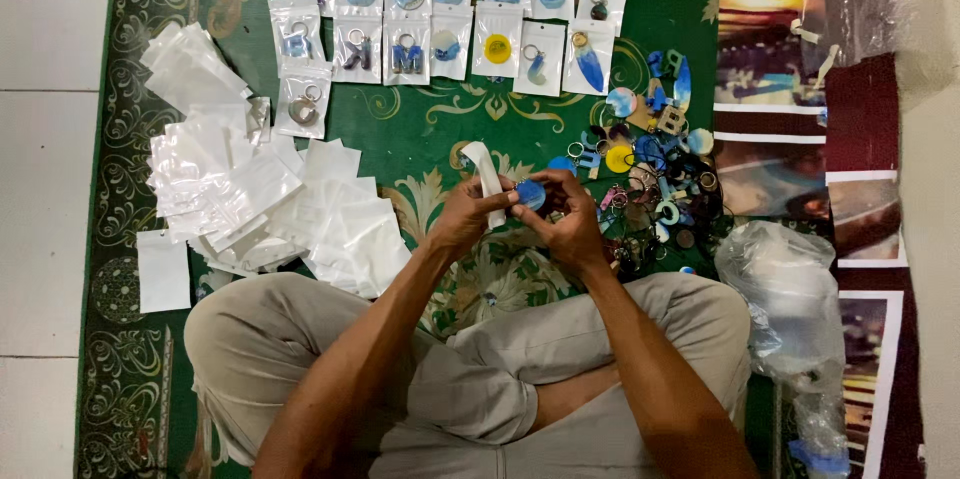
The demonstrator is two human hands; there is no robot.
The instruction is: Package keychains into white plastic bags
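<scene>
**Hands at a small white pouch and a round blue keychain**

The person sits cross-legged on a green patterned rug [440, 124]. Both hands meet above the rug, just beyond the knees.

- Left hand [462, 219]: grasping a small white pouch [488, 177]. The pouch stands roughly upright, and its upper end curls above the fingers.
- Right hand [572, 221]: fingers closed around a round blue keychain [530, 195]. The keychain sits between the two hands, touching the lower part of the pouch. Whether it is partly inside the pouch cannot be told.

Surrounding items:

- Left of the hands: a loose heap of empty white pouches [245, 194], overlapping one another and spread toward the left edge of the rug.
- Far side: packed pouches [450, 14] laid flat in rows, each showing a keychain, mostly blue, one yellow.
- Right of the hands: a pile of loose keychains [650, 164], blue, yellow and dark pieces with metal rings, just beside the right hand.
- Near right: a crumpled clear plastic bag [785, 289] beside the right knee.
</scene>
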